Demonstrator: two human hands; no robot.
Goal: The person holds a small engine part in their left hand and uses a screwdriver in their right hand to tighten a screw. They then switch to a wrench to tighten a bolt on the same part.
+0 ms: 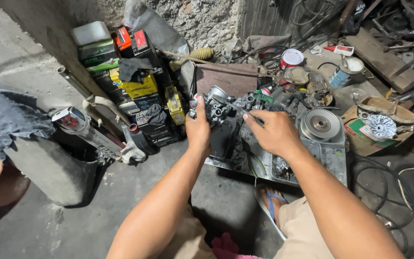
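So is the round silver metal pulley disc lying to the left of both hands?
No, the round silver metal pulley disc lies beyond the right hand, on its right.

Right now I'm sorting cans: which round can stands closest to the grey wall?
The red can with the white lid; the pale blue can with the round white top stands farther right, nearer the wooden planks.

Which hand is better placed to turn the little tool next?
The right hand, probably. It already pinches the thin tool, whose tip points into the carburetor. The left hand is wrapped around that metal part, steadying it.
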